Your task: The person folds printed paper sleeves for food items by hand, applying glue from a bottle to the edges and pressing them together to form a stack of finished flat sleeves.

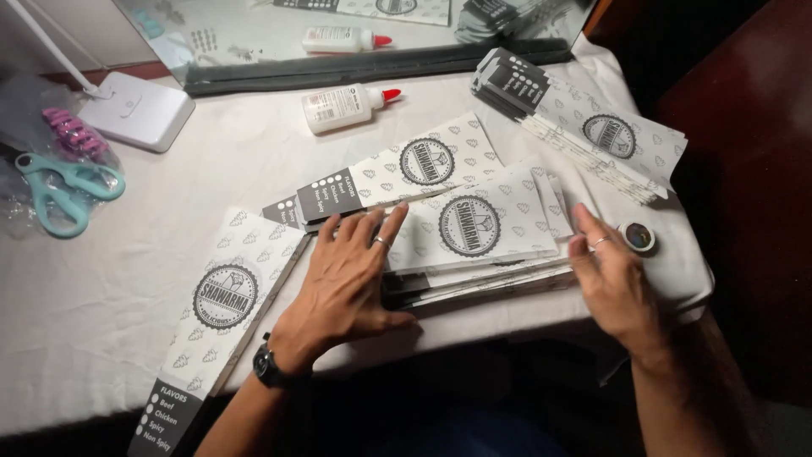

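Note:
My left hand (347, 275) lies flat, fingers spread, on the left end of a stack of flat white paper sleeves (474, 228) printed with a round black seal. My right hand (611, 279) stands edge-on against the right end of that same stack, fingers straight. A watch is on my left wrist and a ring on each hand. One single sleeve (224, 317) lies to the left of my left hand, its dark end hanging over the table's front edge. A second stack of sleeves (584, 127) lies at the back right.
A white cloth (101, 296) covers the table. A glue bottle with a red cap (347, 106) lies at the back, before a mirror (279, 34). Teal scissors (63, 190), a pink coil and a white lamp base (139, 110) are at the left. A small round tape roll (638, 237) sits by my right hand.

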